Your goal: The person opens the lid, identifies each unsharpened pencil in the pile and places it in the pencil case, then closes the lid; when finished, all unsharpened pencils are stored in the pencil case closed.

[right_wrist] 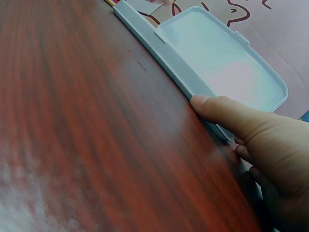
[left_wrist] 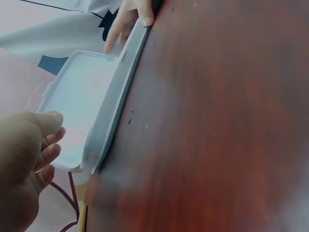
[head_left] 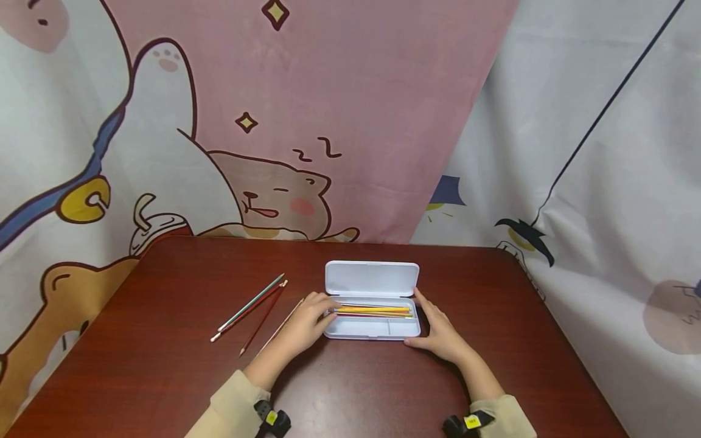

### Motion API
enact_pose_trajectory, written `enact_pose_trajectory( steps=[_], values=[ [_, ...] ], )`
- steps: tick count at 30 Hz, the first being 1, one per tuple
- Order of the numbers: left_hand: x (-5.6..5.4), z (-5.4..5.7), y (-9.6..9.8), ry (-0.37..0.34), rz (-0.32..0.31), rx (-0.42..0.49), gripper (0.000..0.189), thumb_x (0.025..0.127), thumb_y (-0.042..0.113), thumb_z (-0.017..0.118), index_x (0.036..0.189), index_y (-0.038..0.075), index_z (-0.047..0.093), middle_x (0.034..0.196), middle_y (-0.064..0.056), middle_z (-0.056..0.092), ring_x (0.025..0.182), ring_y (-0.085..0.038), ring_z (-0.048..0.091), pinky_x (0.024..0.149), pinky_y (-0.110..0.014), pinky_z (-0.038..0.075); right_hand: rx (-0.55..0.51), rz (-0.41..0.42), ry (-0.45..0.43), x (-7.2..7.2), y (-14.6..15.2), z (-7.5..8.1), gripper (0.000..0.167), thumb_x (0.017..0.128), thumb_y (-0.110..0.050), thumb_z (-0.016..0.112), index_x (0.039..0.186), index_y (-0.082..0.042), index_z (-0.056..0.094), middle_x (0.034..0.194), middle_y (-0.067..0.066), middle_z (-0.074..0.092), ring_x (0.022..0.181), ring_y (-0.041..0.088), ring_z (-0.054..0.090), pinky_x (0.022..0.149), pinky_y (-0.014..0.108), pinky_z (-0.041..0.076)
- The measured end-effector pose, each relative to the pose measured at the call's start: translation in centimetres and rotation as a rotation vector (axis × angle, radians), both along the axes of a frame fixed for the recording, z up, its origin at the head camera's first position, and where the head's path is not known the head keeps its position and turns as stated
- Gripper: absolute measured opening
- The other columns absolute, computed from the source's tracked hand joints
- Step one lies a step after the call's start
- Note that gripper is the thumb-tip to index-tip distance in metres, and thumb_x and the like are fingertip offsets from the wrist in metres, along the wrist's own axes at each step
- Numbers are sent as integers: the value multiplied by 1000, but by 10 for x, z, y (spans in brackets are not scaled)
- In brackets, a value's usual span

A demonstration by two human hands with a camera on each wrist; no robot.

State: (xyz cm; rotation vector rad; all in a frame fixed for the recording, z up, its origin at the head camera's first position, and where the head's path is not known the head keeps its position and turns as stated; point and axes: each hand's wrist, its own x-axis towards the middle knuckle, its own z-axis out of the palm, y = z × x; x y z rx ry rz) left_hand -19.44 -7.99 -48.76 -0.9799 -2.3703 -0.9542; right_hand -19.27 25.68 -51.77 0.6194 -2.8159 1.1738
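Note:
A white pencil case [head_left: 357, 329] lies on the table with its lid [head_left: 372, 278] raised at the back. Yellow and dark red pencils [head_left: 375, 311] lie together in its rear compartment. Over the case's left end hovers my left hand [head_left: 308, 320], its thumb and fingertips near the pencil ends; no pencil shows between them in the left wrist view. My right hand [head_left: 442, 333] holds the right end of the case, thumb [right_wrist: 212, 105] against the front wall and the other fingers round the far side, partly hidden.
Left of the case lie a teal pencil [head_left: 252, 301] and reddish-brown pencils [head_left: 263, 320], some crossing. Another thin pencil [head_left: 278, 328] lies beside my left hand, partly hidden by it. A printed cloth [head_left: 372, 121] hangs behind the dark red wooden table [head_left: 350, 389].

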Motion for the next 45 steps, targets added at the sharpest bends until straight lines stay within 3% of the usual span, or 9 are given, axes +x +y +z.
enact_pose_trajectory(
  steps=[3,8,10,16,20,31,38,45],
  values=[
    [8,1,-8,-30,30,36,21,80,-1,74,99,4,70,89,-2,65,82,-15,51,70,-32,44,4,5,-1,0,1,1,114,68,-38,86,154,-16,14,141,13,43,131,33,33,103,61,20],
    [19,1,-23,-91,107,74,22,79,-2,75,100,4,71,94,-3,66,96,-25,59,83,-40,46,9,6,3,0,1,0,114,68,-39,86,154,-16,14,141,14,43,130,33,34,102,60,21],
    [23,-1,-28,-83,133,80,23,78,-1,76,100,4,71,96,-2,67,99,-26,59,85,-41,46,11,5,0,1,1,0,114,68,-39,86,154,-16,14,141,14,43,130,33,34,102,60,21],
    [30,-11,-43,-5,178,83,27,73,-2,79,98,3,71,93,-2,67,89,-19,58,79,-37,46,6,8,-1,2,1,0,114,68,-38,86,154,-16,14,141,14,43,131,34,34,103,60,21],
    [35,-16,-52,3,203,87,28,72,-2,80,98,3,71,91,-1,67,87,-18,57,75,-36,45,2,10,0,2,1,0,114,68,-37,86,154,-15,15,141,14,43,131,34,33,103,60,20],
    [49,-25,-74,-38,324,88,32,68,-1,84,96,6,72,88,3,66,82,-13,55,70,-32,46,5,11,-3,1,1,0,114,68,-38,86,154,-16,14,141,14,43,131,34,33,102,61,21],
    [53,-31,-81,-32,342,82,32,64,-4,85,92,6,72,86,5,65,81,-12,56,68,-31,48,6,14,31,-1,1,-2,113,69,-38,86,154,-15,15,140,14,44,130,35,34,101,61,22],
    [54,-29,-82,-64,384,29,30,66,0,85,93,6,73,88,3,65,85,-14,56,72,-37,48,8,17,53,-2,2,-3,112,69,-38,86,153,-12,17,139,14,46,128,36,37,100,61,23]
  ],
)
